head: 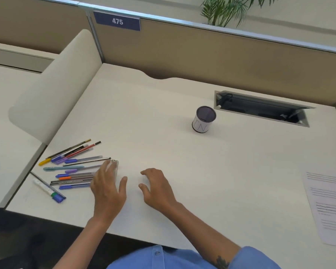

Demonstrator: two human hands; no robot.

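Observation:
Several pens and pencils (72,169) lie scattered on the white desk (163,152) at its front left corner. My left hand (109,189) lies over their right ends with the fingers stretched forward; the fingertips are blurred, and I cannot tell whether they touch a pen. To its right, my right hand (157,189) hovers over the bare desk, fingers loosely curled and holding nothing. A white cylindrical pen holder (203,120) with a dark inside stands upright and empty further back, to the right of both hands.
An open cable tray (260,108) is sunk into the desk at the back right. A printed sheet of paper (328,206) lies at the right edge. A white curved side panel (52,90) rises at the left, with tan partition walls behind.

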